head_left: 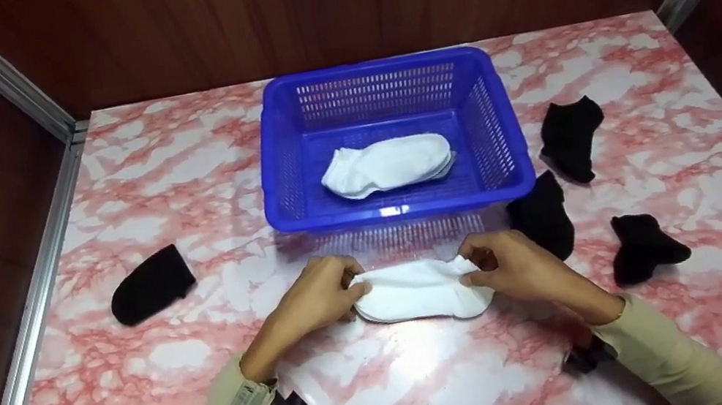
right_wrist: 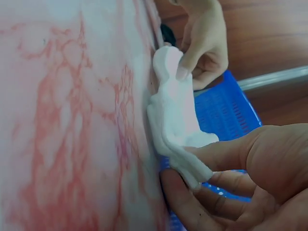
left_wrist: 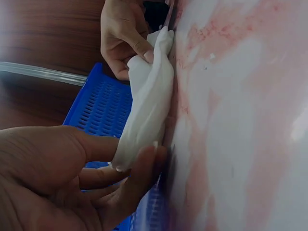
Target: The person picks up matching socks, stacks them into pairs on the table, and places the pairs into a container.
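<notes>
Both hands hold a pair of white socks (head_left: 421, 290), laid one on the other, in front of the basket. My left hand (head_left: 323, 291) pinches the left end between thumb and fingers; in the left wrist view the left hand (left_wrist: 72, 173) has its thumb and fingertips on either side of the fabric. The right end is pinched by my right hand (head_left: 509, 264), near the heel and cuff. In the right wrist view, folded layers of the white socks (right_wrist: 175, 115) show between the right hand's thumb and fingers.
A blue plastic basket (head_left: 403, 208) stands behind the hands, with white socks (head_left: 391, 161) stacked inside. One black sock (head_left: 151, 285) lies at left. At right lie more black socks: one (head_left: 573, 139) beside the basket, one (head_left: 546, 218) by its corner, and a crumpled one (head_left: 645, 247). Wooden panels surround the marbled tabletop.
</notes>
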`<state>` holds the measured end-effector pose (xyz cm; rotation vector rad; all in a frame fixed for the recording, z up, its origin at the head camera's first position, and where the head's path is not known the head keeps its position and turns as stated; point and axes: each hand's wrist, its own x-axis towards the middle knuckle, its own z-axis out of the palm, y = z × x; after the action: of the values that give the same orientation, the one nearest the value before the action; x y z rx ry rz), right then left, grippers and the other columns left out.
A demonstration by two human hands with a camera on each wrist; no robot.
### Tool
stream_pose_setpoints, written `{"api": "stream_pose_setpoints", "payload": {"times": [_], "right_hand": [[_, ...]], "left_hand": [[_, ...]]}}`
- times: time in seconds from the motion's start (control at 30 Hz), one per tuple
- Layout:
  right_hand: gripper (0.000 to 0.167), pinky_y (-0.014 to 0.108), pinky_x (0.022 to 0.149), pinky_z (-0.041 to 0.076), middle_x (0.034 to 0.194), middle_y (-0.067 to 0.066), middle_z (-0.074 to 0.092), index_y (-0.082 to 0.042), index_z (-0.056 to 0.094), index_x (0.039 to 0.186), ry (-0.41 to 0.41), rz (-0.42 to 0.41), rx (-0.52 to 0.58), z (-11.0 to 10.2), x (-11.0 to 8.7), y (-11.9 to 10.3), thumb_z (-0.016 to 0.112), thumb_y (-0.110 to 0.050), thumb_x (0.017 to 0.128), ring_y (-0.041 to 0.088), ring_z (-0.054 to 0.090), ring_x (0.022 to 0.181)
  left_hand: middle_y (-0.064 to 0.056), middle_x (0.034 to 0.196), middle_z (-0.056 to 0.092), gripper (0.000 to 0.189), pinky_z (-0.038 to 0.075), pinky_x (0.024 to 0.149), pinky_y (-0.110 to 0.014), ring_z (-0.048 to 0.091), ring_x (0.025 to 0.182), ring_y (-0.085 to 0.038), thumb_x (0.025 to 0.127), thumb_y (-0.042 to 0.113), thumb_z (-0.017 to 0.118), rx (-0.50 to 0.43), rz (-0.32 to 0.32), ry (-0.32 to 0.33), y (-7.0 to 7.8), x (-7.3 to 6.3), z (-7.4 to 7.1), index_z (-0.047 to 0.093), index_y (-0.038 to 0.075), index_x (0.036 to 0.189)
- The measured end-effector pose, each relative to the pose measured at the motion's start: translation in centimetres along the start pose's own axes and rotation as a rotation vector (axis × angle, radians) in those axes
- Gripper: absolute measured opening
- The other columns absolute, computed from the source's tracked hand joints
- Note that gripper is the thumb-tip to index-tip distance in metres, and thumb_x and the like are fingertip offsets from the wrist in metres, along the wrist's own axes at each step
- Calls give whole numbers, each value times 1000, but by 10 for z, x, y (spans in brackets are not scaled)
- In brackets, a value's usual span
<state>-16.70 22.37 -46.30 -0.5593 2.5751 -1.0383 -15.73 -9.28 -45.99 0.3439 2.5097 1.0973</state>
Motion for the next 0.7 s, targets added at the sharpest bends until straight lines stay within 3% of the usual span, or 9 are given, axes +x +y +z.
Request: {"api": "stream_pose_setpoints", "payload": {"times": [0.17, 0.33, 0.43, 0.7], "right_hand": [[16, 25, 76, 54, 86, 3, 71, -9, 72, 101, -11, 3, 18, -4, 2, 2, 81, -17, 91, 11, 62, 81], [18, 36, 90, 61, 94, 7, 74, -3, 74, 109, -26, 7, 75, -6, 4, 3, 77, -14, 95, 15, 67, 91], [19, 35, 88, 62, 95, 9, 76, -2, 76, 110, -5, 4, 89, -5, 4, 4, 78, -12, 94, 16, 68, 91], [22, 23, 82, 59, 95, 9, 77, -7, 79, 113, 49, -7, 114, -3, 5, 8, 79, -8, 91, 12, 68, 87]], "left_hand": [[-6, 95, 74, 23, 52, 72, -27, 60, 78, -11, 93, 11, 74, 26, 38, -5, 0, 1, -1, 76, 4, 114], [-8, 96, 72, 21, 54, 80, -32, 62, 86, -14, 93, 6, 71, -11, 44, -14, -1, 1, -2, 71, 4, 113], [-8, 98, 73, 18, 56, 84, -35, 65, 91, -17, 93, 5, 70, -42, 37, -15, -1, 1, -3, 70, 6, 111], [-10, 98, 74, 17, 58, 66, -29, 67, 79, -14, 95, 3, 69, -126, -8, -37, -4, 3, -4, 70, 6, 111]]}}
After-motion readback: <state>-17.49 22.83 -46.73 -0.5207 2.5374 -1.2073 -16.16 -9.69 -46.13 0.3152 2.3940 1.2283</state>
